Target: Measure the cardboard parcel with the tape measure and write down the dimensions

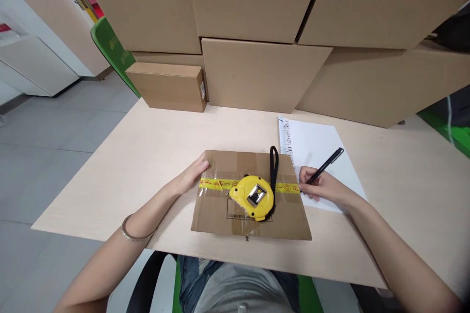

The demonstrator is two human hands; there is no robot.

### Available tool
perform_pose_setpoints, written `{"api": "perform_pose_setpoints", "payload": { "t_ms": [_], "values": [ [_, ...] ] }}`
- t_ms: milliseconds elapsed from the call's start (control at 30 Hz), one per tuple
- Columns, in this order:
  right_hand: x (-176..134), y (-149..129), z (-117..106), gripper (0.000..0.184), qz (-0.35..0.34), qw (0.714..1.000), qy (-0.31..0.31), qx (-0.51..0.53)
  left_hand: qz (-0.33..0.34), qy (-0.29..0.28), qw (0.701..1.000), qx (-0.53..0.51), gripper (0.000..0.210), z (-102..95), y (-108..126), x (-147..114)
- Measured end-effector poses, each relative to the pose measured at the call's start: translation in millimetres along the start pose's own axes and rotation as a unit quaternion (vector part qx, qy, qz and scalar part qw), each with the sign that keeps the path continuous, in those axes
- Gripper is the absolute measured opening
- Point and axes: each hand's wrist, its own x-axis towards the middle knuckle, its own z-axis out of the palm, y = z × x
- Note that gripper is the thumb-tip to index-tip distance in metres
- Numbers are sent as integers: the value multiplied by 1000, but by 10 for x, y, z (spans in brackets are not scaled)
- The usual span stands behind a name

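Observation:
A flat cardboard box (216,215) with yellow printed tape across it lies in front of me on the table. On top of it rests a yellow tape measure (242,188), its black wrist strap (274,161) stretching toward the far edge. My left hand (193,173) holds the box's left side, thumb over the upper edge and the other fingers partly hidden. Between the fingers of my right hand (319,187) is a black pen (330,160), slanting up to the right. That hand rests on a white sheet of paper (316,137), against the box's right edge.
Large cardboard boxes (257,73) form a wall along the table's back. A smaller brown box (169,85) stands at the back left, with a green chair back (112,49) behind it. The pale wooden table (121,166) ends at the left above a grey tiled floor (55,171).

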Motion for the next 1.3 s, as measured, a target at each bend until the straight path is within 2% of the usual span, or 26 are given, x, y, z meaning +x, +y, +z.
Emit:
{"api": "perform_pose_setpoints", "payload": {
  "t_ms": [67,167,333,600,900,1300],
  "values": [
    [-2,-39,22,46,24,1000,-13,2,-30,-12,999,-25,50,-14,-11,6],
    [-11,-80,46,40,31,999,8,-11,-49,-24,997,-47,51,-19,-20,17],
    [12,-52,76,38,9,999,21,-26,-46,-34,997,-57,53,-26,-62,18],
    [81,71,79,32,-39,998,29,-45,-41,-30,999,-17,52,-76,-80,17],
    [48,-18,89,29,-31,998,18,-57,-34,-37,999,-20,51,-69,-92,22],
    [65,109,68,30,-36,998,-13,-48,-55,-48,997,-31,59,-80,-129,5]
  ]
}}
